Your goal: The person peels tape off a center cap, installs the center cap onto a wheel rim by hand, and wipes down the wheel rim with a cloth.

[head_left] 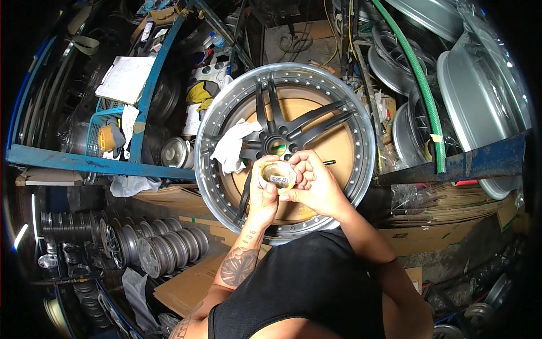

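Note:
A small round yellowish container (277,174) with handwritten marks on it is held above the lower part of a large wheel rim. My left hand (264,189) is wrapped round its left side. Fingers and thumb of my right hand (311,183) press on its right edge. Beneath both hands lies the wheel rim (361,121), with dark spokes, a polished lip and small bolts round it. A white cloth (232,148) rests on the spokes, left of my hands. A thin black pen-like item (329,163) is just right of my right hand.
Blue metal shelving (84,161) stands at the left, with a notebook (129,76) and a blue basket (96,127). Several rims (169,251) are stacked at lower left. At the right are wrapped rims (457,90), a green hose (420,73) and stacked cardboard (435,226).

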